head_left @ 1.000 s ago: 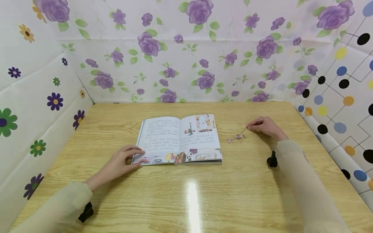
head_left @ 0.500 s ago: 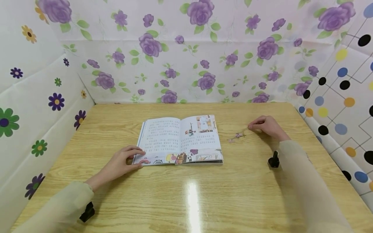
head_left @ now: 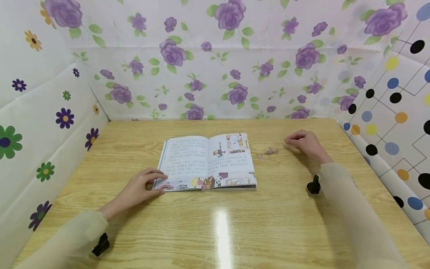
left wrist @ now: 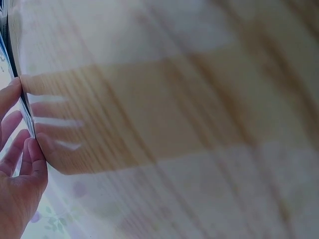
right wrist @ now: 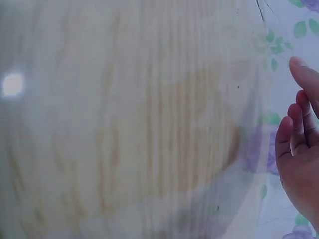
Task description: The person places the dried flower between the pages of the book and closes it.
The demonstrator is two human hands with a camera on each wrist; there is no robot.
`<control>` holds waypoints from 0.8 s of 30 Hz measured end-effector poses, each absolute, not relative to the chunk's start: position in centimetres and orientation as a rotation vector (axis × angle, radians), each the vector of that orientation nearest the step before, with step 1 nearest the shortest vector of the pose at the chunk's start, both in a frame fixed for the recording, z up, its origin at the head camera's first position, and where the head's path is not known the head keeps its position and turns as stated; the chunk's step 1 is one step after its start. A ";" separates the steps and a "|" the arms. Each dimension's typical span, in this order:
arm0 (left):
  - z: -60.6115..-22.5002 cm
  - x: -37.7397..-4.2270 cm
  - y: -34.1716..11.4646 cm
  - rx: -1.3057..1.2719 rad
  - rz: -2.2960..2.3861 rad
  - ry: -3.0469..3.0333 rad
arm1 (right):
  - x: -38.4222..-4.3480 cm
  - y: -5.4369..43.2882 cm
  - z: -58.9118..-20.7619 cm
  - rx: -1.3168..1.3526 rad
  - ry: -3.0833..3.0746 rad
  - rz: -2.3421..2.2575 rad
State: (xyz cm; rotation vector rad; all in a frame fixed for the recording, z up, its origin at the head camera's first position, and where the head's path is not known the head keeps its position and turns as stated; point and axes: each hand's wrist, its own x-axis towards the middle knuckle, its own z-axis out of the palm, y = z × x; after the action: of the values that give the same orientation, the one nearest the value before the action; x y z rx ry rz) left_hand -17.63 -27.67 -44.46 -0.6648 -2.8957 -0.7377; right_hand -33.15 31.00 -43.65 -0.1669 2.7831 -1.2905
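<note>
An open book (head_left: pixel 188 160) with printed text and colored pictures lies on the wooden table. My left hand (head_left: pixel 136 188) holds its lower left corner; in the left wrist view the fingers (left wrist: pixel 11 97) and thumb meet the edge of the pages (left wrist: pixel 26 112). To the right of the book, my right hand (head_left: pixel 305 145) has its thumb and fingertips brought together in a pinch. From it a small sprig of pale pink flowers (head_left: pixel 270 151) extends left toward the book, its thin stem barely visible near the fingertips. In the right wrist view, thin dark stem lines (right wrist: pixel 260 10) show above the hand (right wrist: pixel 301 144).
The wooden table (head_left: pixel 168 228) is glossy, with a bright reflection in front. Patterned cloth walls enclose it: purple roses (head_left: pixel 215 67) behind, daisies (head_left: pixel 43 112) at left, colored dots (head_left: pixel 393 119) at right. Each sleeve carries a black wrist device (head_left: pixel 314 184).
My right hand has shifted slightly away from me, and the flower sprig has swung up and left, closer to the book. My left hand and the book stay in place.
</note>
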 end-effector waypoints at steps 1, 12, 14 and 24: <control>-44.5 -17.6 -27.7 -0.664 -0.738 -2.895 | -33.2 31.0 -43.6 -0.162 2.777 -1.308; -44.5 -17.7 -27.7 -0.641 -0.766 -2.912 | -33.2 31.4 -42.9 -0.141 2.788 -1.401; -44.5 -17.6 -27.7 -0.644 -0.769 -2.904 | -33.3 31.4 -42.8 -0.139 2.785 -1.418; -44.6 -17.7 -27.8 -0.648 -0.754 -2.905 | -33.4 29.5 -41.5 -0.112 2.759 -1.482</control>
State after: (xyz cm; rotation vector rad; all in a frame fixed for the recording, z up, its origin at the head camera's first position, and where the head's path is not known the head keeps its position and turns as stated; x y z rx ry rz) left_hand -17.71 -27.82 -44.61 -0.6484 -2.9052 -0.7540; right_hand -33.41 29.48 -41.49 -0.1124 2.7592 -1.4819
